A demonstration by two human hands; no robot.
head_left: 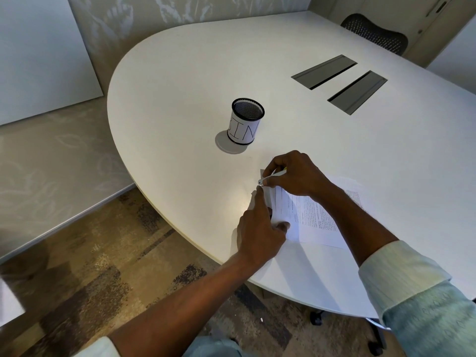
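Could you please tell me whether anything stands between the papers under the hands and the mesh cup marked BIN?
Nothing visible does: only bare table lies between the papers, where the right hand holds a small white tool, and the cup.

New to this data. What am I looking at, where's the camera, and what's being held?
No robot here: these are a person's two bare hands, filmed by one wide-angle camera worn on the head and looking down. The left hand presses on the edge of some printed papers lying on a white table. The right hand pinches a small white tool at the papers' corner; I cannot tell what kind. Further back stands a black mesh cup labelled BIN, and two grey hatches are set into the tabletop.
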